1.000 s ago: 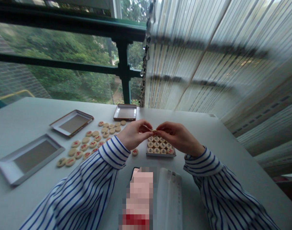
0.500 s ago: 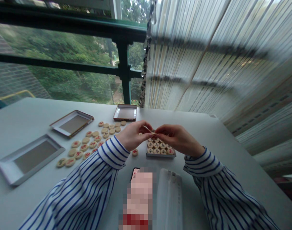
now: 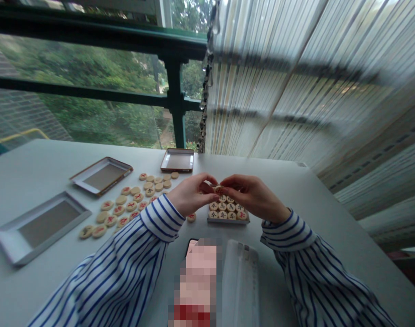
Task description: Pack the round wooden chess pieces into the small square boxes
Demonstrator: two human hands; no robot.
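Note:
Over the far part of a small box [image 3: 228, 221], my left hand [image 3: 190, 194] and my right hand [image 3: 257, 196] meet with their fingertips pinched. Between them is a round wooden Chinese chess piece [image 3: 219, 190] with a red character. Both hands appear to grip it, though fingers partly cover it. Rows of pale chess pieces [image 3: 222, 206], most with black characters and one red at the near right corner, lie in the box below. One loose red-marked piece [image 3: 191, 217] rests left of the box, under my left wrist.
Several loose chess pieces [image 3: 130, 206] are spread on the white table [image 3: 296, 272] to the left. Beyond them stand two brown-rimmed trays [image 3: 101, 175] [image 3: 177, 161] and a grey-white tray [image 3: 40, 227]. Nearer lie a blurred-out phone [image 3: 198, 272] and a translucent plastic case [image 3: 240, 281].
The red-marked piece between my fingertips has risen slightly and turned a little. Both hands stay over the box, almost in the same place.

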